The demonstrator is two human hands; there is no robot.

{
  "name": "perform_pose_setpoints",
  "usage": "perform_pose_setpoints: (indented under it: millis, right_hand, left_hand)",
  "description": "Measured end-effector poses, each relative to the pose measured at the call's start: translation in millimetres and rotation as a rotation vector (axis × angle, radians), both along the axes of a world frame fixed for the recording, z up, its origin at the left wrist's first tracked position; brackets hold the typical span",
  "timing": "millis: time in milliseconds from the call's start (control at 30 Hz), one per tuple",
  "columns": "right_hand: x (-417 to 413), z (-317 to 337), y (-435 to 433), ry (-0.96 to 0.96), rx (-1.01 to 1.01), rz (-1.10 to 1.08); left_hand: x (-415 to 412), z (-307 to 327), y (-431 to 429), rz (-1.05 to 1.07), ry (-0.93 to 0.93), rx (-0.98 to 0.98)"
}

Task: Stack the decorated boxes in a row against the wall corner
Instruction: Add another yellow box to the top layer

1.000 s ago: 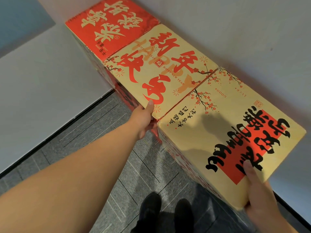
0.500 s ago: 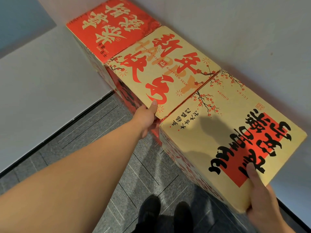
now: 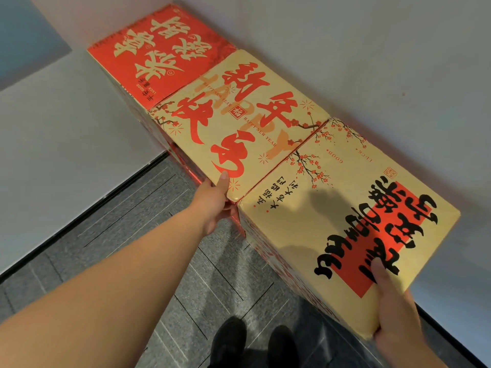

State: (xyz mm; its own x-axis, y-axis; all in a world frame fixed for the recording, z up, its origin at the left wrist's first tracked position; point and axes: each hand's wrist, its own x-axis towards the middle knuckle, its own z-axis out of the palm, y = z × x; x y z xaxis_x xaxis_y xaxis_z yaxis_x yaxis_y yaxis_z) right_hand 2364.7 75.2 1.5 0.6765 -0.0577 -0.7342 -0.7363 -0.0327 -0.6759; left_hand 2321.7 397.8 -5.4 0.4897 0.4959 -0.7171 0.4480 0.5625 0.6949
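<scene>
Three decorated boxes stand in a row on the grey floor (image 3: pixel 148 261), running along the right wall (image 3: pixel 372 62) into the far corner. The red box (image 3: pixel 159 57) sits farthest in, against the corner. The middle box (image 3: pixel 239 123), gold with red characters, touches its near side. The near box (image 3: pixel 358 221), gold with black characters on a red patch, follows it, with a thin dark seam showing between the two. The left hand (image 3: pixel 215 203) is at the near left corner of the middle box, thumb flat on the top face. Its fingers drop down the side by the seam, so it seems to pinch that corner, though the fingers are mostly hidden. The right hand (image 3: pixel 393 309) holds the near end of the near box, thumb pressed on the red patch and fingers wrapped out of sight around the near edge. Two black shoes (image 3: pixel 231 338) stand on the floor, left of the near box.
</scene>
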Motion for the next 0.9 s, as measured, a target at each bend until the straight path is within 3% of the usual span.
perform_pose_setpoints:
  millis: [500,900]
  right_hand:
    - [5.0,2.2,-18.1,-0.032,0.030,0.046]
    - [30.4,66.6,-8.0,-0.172,-0.175,0.157]
  left_hand:
    - [2.9,7.0,-12.9,0.034,0.032,-0.056]
    - [0.5,59.7,-17.9,0.127,0.067,-0.028]
